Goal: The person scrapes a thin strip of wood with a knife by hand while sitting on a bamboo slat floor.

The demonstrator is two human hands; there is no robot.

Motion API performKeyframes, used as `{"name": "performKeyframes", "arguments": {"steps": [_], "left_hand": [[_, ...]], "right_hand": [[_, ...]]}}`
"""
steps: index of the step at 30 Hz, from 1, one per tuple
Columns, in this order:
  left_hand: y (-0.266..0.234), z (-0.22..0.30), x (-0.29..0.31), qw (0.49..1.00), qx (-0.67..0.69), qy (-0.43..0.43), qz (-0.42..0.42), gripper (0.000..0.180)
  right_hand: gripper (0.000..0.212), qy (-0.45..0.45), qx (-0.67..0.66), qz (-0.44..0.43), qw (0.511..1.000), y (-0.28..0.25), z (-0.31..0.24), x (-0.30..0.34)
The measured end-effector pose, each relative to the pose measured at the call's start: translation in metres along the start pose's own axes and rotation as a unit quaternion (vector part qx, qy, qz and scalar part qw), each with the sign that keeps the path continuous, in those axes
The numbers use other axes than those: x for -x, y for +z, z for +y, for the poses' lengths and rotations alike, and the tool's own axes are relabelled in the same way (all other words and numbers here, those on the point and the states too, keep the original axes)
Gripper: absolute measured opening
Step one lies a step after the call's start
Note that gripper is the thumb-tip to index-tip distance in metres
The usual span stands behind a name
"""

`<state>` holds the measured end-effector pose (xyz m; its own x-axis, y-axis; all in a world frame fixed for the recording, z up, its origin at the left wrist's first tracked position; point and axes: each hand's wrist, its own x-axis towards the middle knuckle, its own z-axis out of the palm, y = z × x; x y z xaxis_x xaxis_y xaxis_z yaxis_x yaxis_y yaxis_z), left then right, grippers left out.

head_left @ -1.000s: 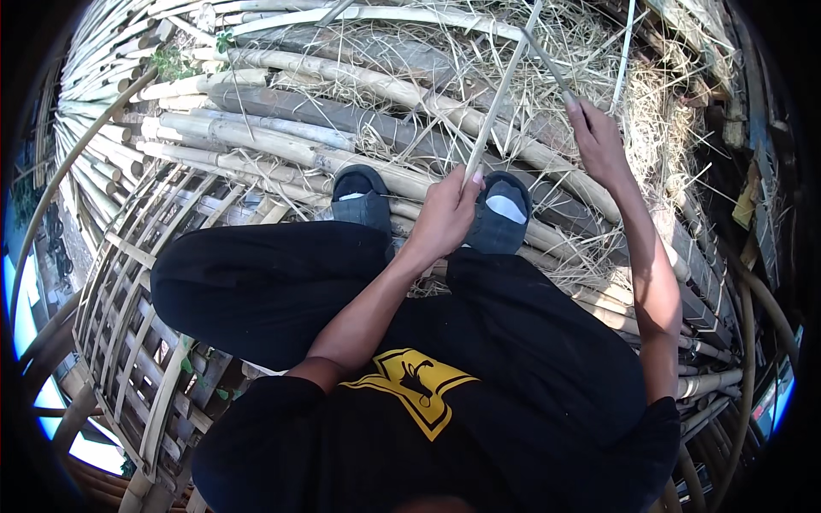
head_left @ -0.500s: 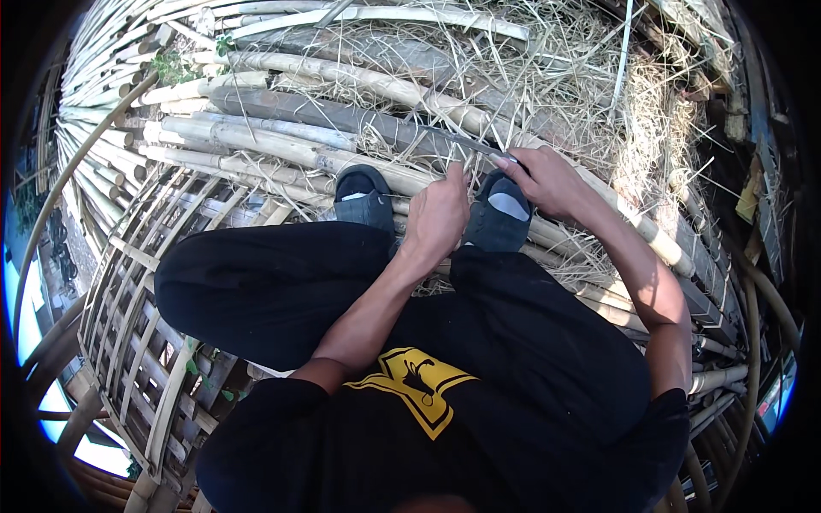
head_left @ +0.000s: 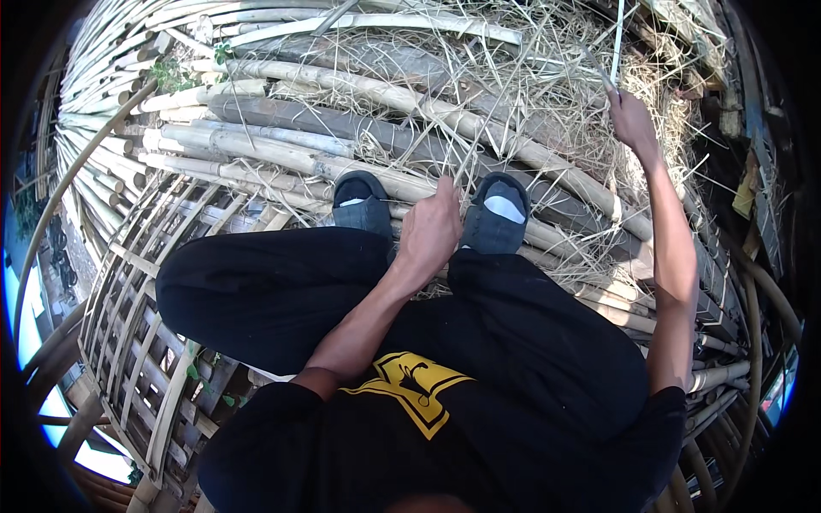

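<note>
Left hand (head_left: 430, 229) is clenched low between the shoes (head_left: 432, 208), pinching a thin strip (head_left: 617, 38); right hand (head_left: 631, 120) grips it up high over the bamboo poles (head_left: 342, 158)

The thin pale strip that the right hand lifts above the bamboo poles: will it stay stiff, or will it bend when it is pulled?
The strip is long and very narrow, so it probably flexes and whips rather than staying rigid. It looks light: the right hand raises it alone, high up. Its edges may be sharp, being split cane. The left hand grips by the shoes.
</note>
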<state>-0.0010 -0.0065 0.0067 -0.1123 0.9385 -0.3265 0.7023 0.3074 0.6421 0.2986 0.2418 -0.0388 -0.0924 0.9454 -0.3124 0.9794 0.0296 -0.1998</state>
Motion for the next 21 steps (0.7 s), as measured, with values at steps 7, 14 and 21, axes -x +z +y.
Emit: {"name": "performKeyframes", "arguments": {"steps": [7, 14, 21], "left_hand": [[-0.007, 0.011, -0.013, 0.976, 0.211, -0.048, -0.026, 0.027], [0.005, 0.014, -0.014, 0.964, 0.258, -0.044, -0.052, 0.027], [0.017, 0.006, -0.014, 0.967, 0.254, -0.012, -0.017, 0.028]], "right_hand": [[0.048, 0.074, -0.414, 0.024, 0.907, -0.021, -0.013, 0.020], [0.033, 0.055, -0.545, -0.214, 0.809, 0.005, -0.130, 0.087], [0.021, 0.049, -0.575, -0.157, 0.801, 0.010, -0.136, 0.084]]}}
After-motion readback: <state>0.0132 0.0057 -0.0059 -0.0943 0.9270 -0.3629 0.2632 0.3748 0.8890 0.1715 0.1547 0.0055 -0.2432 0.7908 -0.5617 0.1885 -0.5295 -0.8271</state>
